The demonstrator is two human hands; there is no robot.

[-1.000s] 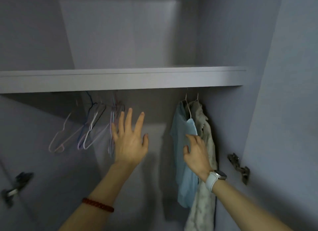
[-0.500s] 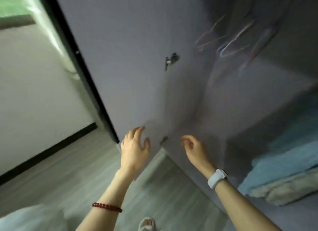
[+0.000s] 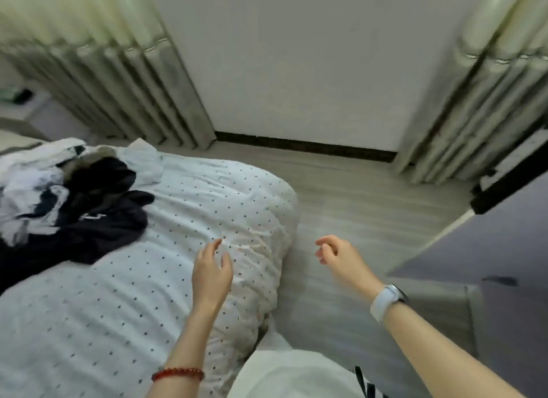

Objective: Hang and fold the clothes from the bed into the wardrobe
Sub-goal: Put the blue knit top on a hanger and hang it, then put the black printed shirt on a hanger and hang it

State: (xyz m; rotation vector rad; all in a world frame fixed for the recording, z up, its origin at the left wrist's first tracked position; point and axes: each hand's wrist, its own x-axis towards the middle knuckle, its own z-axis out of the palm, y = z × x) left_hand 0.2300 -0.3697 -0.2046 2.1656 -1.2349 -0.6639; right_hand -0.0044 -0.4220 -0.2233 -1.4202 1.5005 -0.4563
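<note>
A bed with a white dotted cover (image 3: 166, 234) fills the left half of the view. On its far left lies a pile of clothes: a dark navy garment (image 3: 98, 219) and white garments (image 3: 26, 187) tangled together. My left hand (image 3: 211, 271) hovers over the bed's near corner, fingers loosely curved, holding nothing. My right hand (image 3: 338, 255) hangs over the floor beside the bed, fingers loosely curled and empty, a white watch on the wrist. The grey wardrobe door (image 3: 489, 249) edges in at the right.
Pale wooden floor (image 3: 341, 196) runs between the bed and the wardrobe. Curtains (image 3: 118, 80) hang at the back left and at the back right (image 3: 480, 101), with a white wall (image 3: 311, 65) between them. A small bedside table sits far left.
The view has swung from the wardrobe's hanging rail, past its door, round to the bed. Both hands came down from the hangers and hanging clothes and now hold nothing.
</note>
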